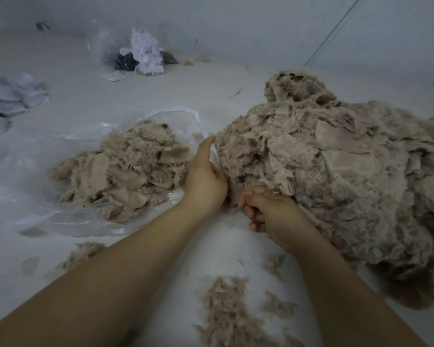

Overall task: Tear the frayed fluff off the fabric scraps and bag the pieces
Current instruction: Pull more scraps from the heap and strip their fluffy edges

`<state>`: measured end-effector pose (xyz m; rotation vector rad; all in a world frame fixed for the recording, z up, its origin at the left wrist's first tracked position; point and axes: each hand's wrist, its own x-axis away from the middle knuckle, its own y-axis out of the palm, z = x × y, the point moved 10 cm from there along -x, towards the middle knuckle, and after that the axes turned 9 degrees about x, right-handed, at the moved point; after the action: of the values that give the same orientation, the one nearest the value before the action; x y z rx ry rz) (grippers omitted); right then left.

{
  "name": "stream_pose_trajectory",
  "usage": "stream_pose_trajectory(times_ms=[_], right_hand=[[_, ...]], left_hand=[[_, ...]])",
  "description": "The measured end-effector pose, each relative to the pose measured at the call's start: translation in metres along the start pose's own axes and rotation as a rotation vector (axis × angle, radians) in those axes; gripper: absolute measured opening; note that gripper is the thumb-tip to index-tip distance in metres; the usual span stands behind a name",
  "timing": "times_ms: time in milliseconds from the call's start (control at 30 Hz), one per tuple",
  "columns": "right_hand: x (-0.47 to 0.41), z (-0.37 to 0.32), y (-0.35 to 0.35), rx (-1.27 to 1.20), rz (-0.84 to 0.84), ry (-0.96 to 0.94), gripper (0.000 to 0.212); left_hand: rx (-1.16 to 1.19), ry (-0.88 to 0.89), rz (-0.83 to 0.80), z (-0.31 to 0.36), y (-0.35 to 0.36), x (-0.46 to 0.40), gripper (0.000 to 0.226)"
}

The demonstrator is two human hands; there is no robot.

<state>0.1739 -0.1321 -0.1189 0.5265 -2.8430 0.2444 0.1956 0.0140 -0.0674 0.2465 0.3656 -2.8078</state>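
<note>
1. Left hand (pixel 206 181): at the left edge of the big scrap pile (pixel 336 176), thumb up, fingers turned into the scraps and mostly hidden. Cannot tell if it grips anything.
2. Right hand (pixel 268 211): at the pile's near edge, just right of the left hand, fingers curled. They seem to pinch a bit of fluff, too small to be sure; state unclear.
3. The hands are close together, nearly touching, both bare forearms reaching in from the bottom of the view.
4. Scrap pile: large heap of beige frayed fabric pieces on the white floor (pixel 140 91), filling the right half and running off the right edge.
5. Bag (pixel 30 171): clear plastic, lying flat and open on the floor left of the hands. A smaller heap of beige pieces (pixel 125 169) sits on or in its opening; which one is unclear.
6. Loose fluff (pixel 226 309): tufts scattered on the floor between the forearms, more by the left forearm.
7. Far back: second clear bag (pixel 135 48) holding white and dark scraps, near the wall.
8. Far left: crumpled pale blue-grey cloth (pixel 8 98) on the floor, well apart from the beige piles.
</note>
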Motion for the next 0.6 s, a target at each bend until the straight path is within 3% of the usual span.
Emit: stream_pose_trajectory(times_ms=[100,133,267,400,500,600], right_hand=[[0.000,-0.004,0.003,-0.013,-0.025,-0.027,0.049],[0.001,-0.005,0.004,-0.028,-0.035,-0.038,0.046],[0.004,-0.015,0.003,-0.065,-0.020,-0.130,0.022],[0.006,-0.020,0.003,-0.055,-0.026,-0.160,0.023],[0.007,-0.020,0.004,-0.052,-0.021,-0.157,0.023],[0.007,-0.020,0.005,-0.043,-0.029,-0.167,0.025]], left_hand=[[-0.122,0.054,-0.060,0.001,0.007,-0.004,0.015],[-0.148,0.067,-0.041,-0.001,0.004,-0.002,0.012],[-0.226,0.164,-0.135,-0.002,0.013,0.021,0.025],[-0.131,0.150,-0.028,0.000,-0.001,0.019,0.023],[-0.079,0.108,-0.064,0.006,0.000,0.007,0.043],[-0.234,0.197,-0.134,0.019,0.014,0.004,0.021]])
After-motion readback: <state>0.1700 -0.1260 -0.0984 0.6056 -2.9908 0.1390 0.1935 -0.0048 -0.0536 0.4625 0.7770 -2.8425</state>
